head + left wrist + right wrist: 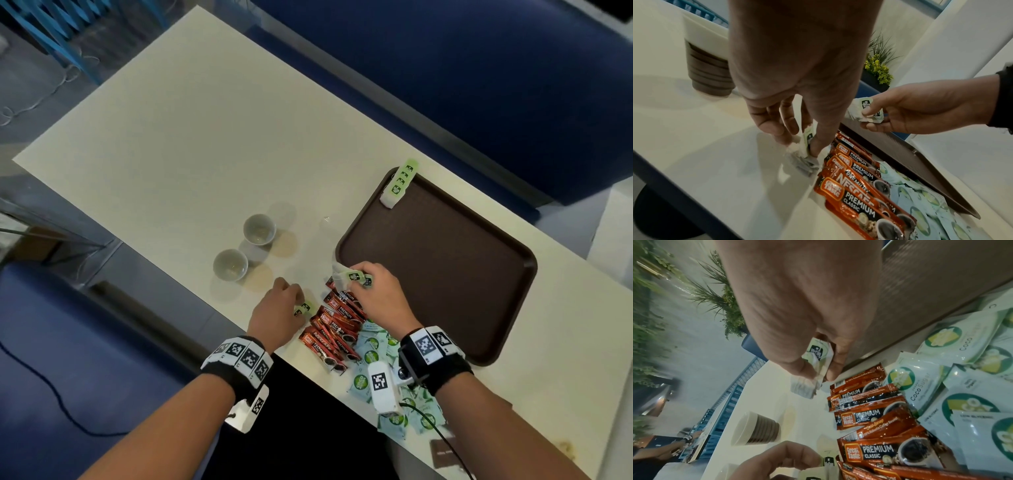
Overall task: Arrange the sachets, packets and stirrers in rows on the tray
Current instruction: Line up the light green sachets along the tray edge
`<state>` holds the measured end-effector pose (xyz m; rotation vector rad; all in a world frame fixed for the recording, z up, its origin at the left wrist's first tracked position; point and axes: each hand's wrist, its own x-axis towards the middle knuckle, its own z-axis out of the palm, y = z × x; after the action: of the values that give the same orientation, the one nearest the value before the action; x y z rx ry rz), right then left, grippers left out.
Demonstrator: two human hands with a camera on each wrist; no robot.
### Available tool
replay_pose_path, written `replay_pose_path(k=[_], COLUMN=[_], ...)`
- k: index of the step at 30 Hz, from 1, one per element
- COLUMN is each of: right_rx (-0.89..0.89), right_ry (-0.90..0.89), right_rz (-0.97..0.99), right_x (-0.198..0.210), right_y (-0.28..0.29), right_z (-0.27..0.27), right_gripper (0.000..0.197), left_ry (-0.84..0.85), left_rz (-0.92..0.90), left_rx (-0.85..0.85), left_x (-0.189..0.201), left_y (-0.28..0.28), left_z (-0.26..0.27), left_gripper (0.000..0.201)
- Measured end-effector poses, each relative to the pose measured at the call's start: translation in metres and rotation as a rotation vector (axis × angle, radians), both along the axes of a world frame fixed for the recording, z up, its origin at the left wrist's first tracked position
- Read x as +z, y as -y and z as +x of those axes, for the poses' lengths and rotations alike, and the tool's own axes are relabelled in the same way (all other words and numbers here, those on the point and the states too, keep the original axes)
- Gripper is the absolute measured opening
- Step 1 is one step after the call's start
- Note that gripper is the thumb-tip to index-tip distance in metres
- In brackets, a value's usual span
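Note:
My left hand [297,307] pinches a small green-and-white sachet [807,138] that touches the table, left of the red coffee packets [337,330]. Above the far end of those packets my right hand [356,281] grips a small bunch of the same green sachets [819,356], just off the near-left rim of the brown tray [445,274]. A row of green sachets [401,181] lies along the tray's far-left corner. Pale coco sugar packets [375,353] are heaped under my right wrist. No stirrers show.
Two empty ribbed cups [259,229] [230,264] stand on the white table, left of my hands. A brown packet [445,452] lies at the front edge with a cable over it. Blue seats border the table's far side.

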<state>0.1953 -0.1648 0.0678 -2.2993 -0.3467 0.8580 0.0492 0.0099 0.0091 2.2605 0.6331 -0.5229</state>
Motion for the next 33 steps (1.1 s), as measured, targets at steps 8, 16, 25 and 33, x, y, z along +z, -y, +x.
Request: replay_pose_path(k=[8,16,25,33], right_rx=[-0.022,-0.039,-0.07,-0.131], right_ry=[-0.052,-0.04,-0.009,-0.011], right_rz=[0.012,0.006,0.014,0.069], right_x=[0.004,0.005,0.014,0.055], right_y=[0.008,0.013,0.02,0.031], right_z=[-0.001,-0.003,0.008,0.039], right_gripper=[0.014,0.016,0.017,0.014], left_ry=[-0.005,-0.004,-0.077,0.104], left_rz=[0.027,0.031,-0.177,-0.692], left_rx=[-0.01,-0.002,0.015,0.394], left_x=[0.0,-0.001,0.012,0.057], left_y=[0.011,0.011,-0.012,-0.014], left_z=[0.002,0.002,0.017,0.076], left_gripper=[0.037,0.026,0.014,0.027])
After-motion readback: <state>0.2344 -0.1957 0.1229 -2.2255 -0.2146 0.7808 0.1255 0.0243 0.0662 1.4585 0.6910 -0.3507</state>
